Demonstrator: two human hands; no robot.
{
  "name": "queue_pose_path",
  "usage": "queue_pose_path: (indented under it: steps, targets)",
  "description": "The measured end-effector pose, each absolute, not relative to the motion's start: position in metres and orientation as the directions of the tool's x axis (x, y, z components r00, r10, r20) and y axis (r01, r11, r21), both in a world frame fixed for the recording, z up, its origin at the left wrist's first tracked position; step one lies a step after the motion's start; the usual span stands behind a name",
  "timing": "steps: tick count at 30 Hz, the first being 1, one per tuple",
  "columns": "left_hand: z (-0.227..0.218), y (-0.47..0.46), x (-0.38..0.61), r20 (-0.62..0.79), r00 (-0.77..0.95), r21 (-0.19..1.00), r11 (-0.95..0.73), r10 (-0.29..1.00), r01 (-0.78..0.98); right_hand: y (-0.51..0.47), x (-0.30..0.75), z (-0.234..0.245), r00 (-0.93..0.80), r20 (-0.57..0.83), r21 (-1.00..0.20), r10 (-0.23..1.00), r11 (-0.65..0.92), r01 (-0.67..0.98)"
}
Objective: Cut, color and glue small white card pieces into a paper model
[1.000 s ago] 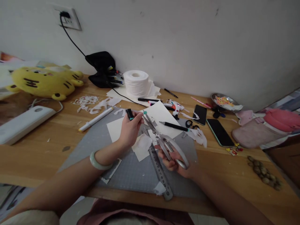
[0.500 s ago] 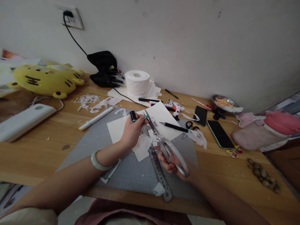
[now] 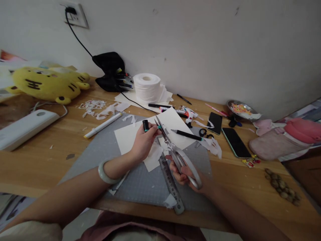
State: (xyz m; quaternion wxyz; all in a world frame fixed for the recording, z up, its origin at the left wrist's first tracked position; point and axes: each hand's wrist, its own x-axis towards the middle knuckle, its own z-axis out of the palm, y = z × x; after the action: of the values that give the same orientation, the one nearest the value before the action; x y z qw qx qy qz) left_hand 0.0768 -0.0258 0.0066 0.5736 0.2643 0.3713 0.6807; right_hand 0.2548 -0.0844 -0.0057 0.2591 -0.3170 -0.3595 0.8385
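Observation:
Over the white paper, my left hand [image 3: 144,142] is closed, with a black marker cap [image 3: 145,125] with a teal band sticking up from its fingers. A small teal piece [image 3: 159,127] shows at the fingertips, beside the scissor blades; what it is I cannot make out. My right hand [image 3: 182,174] grips the handles of silver scissors [image 3: 184,160], whose blades are parted and point up at the left fingertips. Beneath the hands lie white paper sheets [image 3: 125,139], a crumpled tissue and a metal ruler [image 3: 172,187]. A black marker [image 3: 188,135] with a pointed tip lies right of the blades.
A grey cutting mat [image 3: 92,167] covers the table's middle. Behind stand a tissue roll [image 3: 146,88] and a black pencil case [image 3: 110,70]. To the left are a white marker [image 3: 102,125] and a yellow plush [image 3: 47,82]; to the right, two phones [image 3: 235,143] and a metal bowl [image 3: 240,110].
My left hand has moved slightly right with the cap, bringing the teal piece closer along the scissor blades. The right hand and scissors stay nearly in place.

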Motion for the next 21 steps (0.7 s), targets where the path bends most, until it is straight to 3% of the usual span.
queue_pose_path:
  steps: [8,21]
  targets:
    - [0.0077,-0.0269,0.0772,-0.066,-0.181,0.802,-0.055,0.981,-0.595,-0.0831,0.2531,-0.0036,-0.653,-0.371,-0.76,0.66,-0.62,-0.194]
    - [0.0084,-0.0254,0.0764,-0.118,-0.175,0.785,-0.016,0.978,-0.62,-0.0814,0.2524,-0.0109,-0.684,-0.298,-0.801,0.666,-0.564,-0.201]
